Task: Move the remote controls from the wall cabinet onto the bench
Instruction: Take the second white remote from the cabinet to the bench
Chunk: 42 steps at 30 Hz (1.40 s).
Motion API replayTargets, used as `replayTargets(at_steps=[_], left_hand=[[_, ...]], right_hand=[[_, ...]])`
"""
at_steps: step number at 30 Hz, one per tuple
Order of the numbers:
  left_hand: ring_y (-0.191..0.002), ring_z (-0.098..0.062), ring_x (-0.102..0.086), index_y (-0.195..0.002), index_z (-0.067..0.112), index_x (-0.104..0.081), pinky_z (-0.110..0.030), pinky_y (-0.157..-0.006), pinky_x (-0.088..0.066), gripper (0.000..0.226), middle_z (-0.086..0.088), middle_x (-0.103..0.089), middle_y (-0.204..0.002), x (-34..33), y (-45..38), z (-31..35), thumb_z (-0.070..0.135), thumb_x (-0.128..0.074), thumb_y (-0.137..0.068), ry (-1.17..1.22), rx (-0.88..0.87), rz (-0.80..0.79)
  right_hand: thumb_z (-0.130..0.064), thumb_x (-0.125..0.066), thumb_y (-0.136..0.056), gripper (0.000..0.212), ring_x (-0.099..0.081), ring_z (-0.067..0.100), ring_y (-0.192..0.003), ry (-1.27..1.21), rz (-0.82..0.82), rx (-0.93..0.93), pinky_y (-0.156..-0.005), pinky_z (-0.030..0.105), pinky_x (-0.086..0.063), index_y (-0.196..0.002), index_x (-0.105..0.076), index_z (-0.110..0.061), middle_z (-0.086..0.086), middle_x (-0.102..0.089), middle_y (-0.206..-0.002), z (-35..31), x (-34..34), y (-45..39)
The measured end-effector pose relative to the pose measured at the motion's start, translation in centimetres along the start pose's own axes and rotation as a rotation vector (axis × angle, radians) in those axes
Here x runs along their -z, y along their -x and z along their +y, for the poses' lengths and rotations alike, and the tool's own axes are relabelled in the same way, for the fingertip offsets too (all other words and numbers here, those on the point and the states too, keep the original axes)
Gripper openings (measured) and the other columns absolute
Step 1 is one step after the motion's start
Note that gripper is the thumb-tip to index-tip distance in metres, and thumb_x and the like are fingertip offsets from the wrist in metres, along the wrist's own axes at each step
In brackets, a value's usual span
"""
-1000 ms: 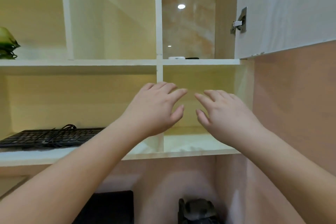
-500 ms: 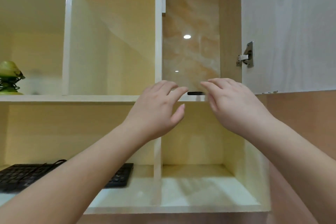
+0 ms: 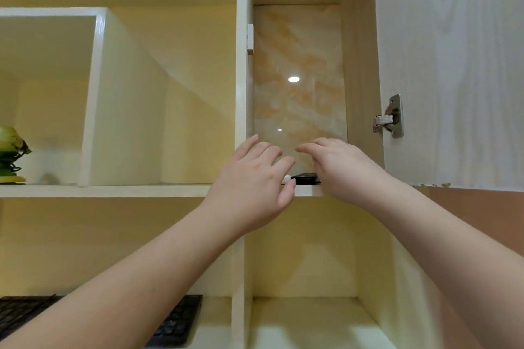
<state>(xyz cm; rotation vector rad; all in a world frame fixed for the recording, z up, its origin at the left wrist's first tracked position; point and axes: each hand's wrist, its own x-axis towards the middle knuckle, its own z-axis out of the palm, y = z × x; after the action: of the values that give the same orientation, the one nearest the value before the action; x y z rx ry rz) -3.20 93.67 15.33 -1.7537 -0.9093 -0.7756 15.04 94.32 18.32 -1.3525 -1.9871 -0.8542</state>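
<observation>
A pale yellow wall cabinet [image 3: 170, 191] of open compartments fills the view, seen from below, with a white wood-grain door [image 3: 453, 65] swung open on the right and a metal hinge [image 3: 390, 119] on its inner edge.

Nearest, on the lower left shelf, lies a black keyboard [image 3: 175, 323], partly hidden by the left forearm. The lower right compartment beside it shows only its lit floor.

Both arms reach up from the bottom of the view to the front edge of the upper right compartment. The left hand [image 3: 255, 181] is raised in front of the vertical divider, its fingers spread and gently bent, holding nothing; its thumb tip sits just in front of the shelf edge. The right hand [image 3: 340, 170] is just beside it on the right, fingers extended and slightly arched over the shelf, also holding nothing.

Between the two hands, on that upper shelf, a black remote control [image 3: 306, 177] lies flat near the front edge, its right end hidden behind the right hand. Just left of it a small white rounded end [image 3: 287, 178] shows; whether this is a second remote I cannot tell.

Farther back, the compartment's rear is a glossy orange-veined marble panel [image 3: 297, 79] with light reflections. Far left, a green ornament [image 3: 11, 153] stands on the upper left shelf.
</observation>
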Motion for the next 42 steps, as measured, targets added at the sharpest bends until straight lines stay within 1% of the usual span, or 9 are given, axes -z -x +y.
replayTargets(at_steps=[4,9,14,23,26,33,35,37,42], left_hand=[[-0.105,-0.028,-0.057,-0.117,0.016,-0.059,-0.036,-0.106,-0.027,0.044,-0.006,-0.064,-0.107,0.7,-2.0,0.2,0.034,-0.022,-0.1,-0.097,0.016,-0.285],[-0.098,-0.028,-0.06,-0.115,0.016,-0.057,-0.033,-0.069,-0.041,0.022,-0.006,-0.063,-0.109,0.8,-5.6,0.4,0.025,-0.043,-0.1,-0.067,0.108,-0.563],[-0.106,-0.03,-0.059,-0.125,0.012,-0.054,-0.036,-0.075,-0.044,0.041,-0.009,-0.06,-0.118,1.2,-7.1,1.3,0.042,-0.043,-0.1,-0.022,0.222,-0.758],[-0.112,-0.03,-0.058,-0.128,0.004,-0.054,-0.036,-0.086,-0.045,0.047,-0.013,-0.06,-0.124,1.3,-8.1,2.2,0.039,-0.034,-0.103,-0.083,0.237,-0.914],[-0.114,-0.03,-0.058,-0.126,0.001,-0.056,-0.035,-0.09,-0.045,0.045,-0.014,-0.06,-0.125,1.5,-8.3,2.3,0.033,-0.032,-0.104,-0.109,0.216,-0.95],[-0.08,-0.021,-0.045,-0.119,0.002,-0.06,-0.032,-0.089,-0.048,0.039,-0.01,-0.058,-0.094,1.5,-8.8,2.4,0.032,-0.045,-0.099,-0.069,0.306,-0.893],[-0.066,-0.021,-0.046,-0.101,0.006,-0.063,-0.034,-0.07,-0.051,0.029,-0.005,-0.05,-0.073,1.1,-8.8,2.1,0.032,-0.051,-0.095,-0.056,0.333,-0.869],[-0.052,-0.018,-0.04,-0.075,0.008,-0.052,-0.027,-0.046,-0.038,0.026,-0.003,-0.043,-0.063,0.9,-8.6,1.9,0.028,-0.058,-0.091,-0.006,0.397,-0.784],[-0.066,-0.025,-0.05,-0.068,0.01,-0.046,-0.029,-0.057,-0.04,0.022,-0.005,-0.047,-0.068,1.2,-7.5,1.6,0.009,-0.059,-0.085,0.012,0.372,-0.598]], right_hand=[[0.007,-0.029,-0.09,0.065,-0.05,0.021,-0.123,-0.221,-0.146,-0.09,-0.095,0.037,-0.047,-0.139,-0.042,-0.033,-0.006,-0.047,-0.143,0.7,-0.3,-1.4],[0.008,-0.028,-0.085,0.068,-0.051,0.016,-0.122,-0.329,-0.186,-0.091,-0.098,0.033,-0.045,-0.138,-0.045,-0.03,-0.011,-0.053,-0.137,1.3,-0.8,-1.9],[0.012,-0.028,-0.08,0.073,-0.052,0.016,-0.12,-0.46,-0.193,-0.138,-0.099,0.034,-0.045,-0.137,-0.046,-0.029,-0.011,-0.055,-0.133,1.7,-1.0,-1.8],[0.011,-0.024,-0.079,0.073,-0.052,0.017,-0.117,-0.552,-0.195,-0.178,-0.097,0.033,-0.046,-0.135,-0.049,-0.028,-0.009,-0.057,-0.13,1.9,-1.4,-1.9],[0.011,-0.024,-0.079,0.072,-0.052,0.018,-0.117,-0.559,-0.196,-0.185,-0.097,0.033,-0.046,-0.134,-0.049,-0.028,-0.009,-0.057,-0.129,1.9,-1.4,-1.9],[0.013,-0.025,-0.081,0.071,-0.052,0.019,-0.118,-0.581,-0.198,-0.224,-0.097,0.032,-0.046,-0.137,-0.046,-0.026,-0.005,-0.054,-0.132,1.9,-1.4,-2.0],[0.013,-0.026,-0.082,0.07,-0.052,0.019,-0.117,-0.58,-0.192,-0.235,-0.096,0.032,-0.046,-0.138,-0.046,-0.026,-0.005,-0.054,-0.133,1.8,-1.3,-2.0],[0.012,-0.026,-0.083,0.068,-0.052,0.02,-0.116,-0.592,-0.181,-0.249,-0.096,0.034,-0.047,-0.137,-0.046,-0.025,-0.004,-0.053,-0.133,1.8,-1.3,-2.0],[0.012,-0.027,-0.082,0.069,-0.051,0.02,-0.117,-0.622,-0.163,-0.268,-0.092,0.03,-0.046,-0.138,-0.045,-0.024,-0.003,-0.053,-0.135,1.8,-1.2,-1.9]])
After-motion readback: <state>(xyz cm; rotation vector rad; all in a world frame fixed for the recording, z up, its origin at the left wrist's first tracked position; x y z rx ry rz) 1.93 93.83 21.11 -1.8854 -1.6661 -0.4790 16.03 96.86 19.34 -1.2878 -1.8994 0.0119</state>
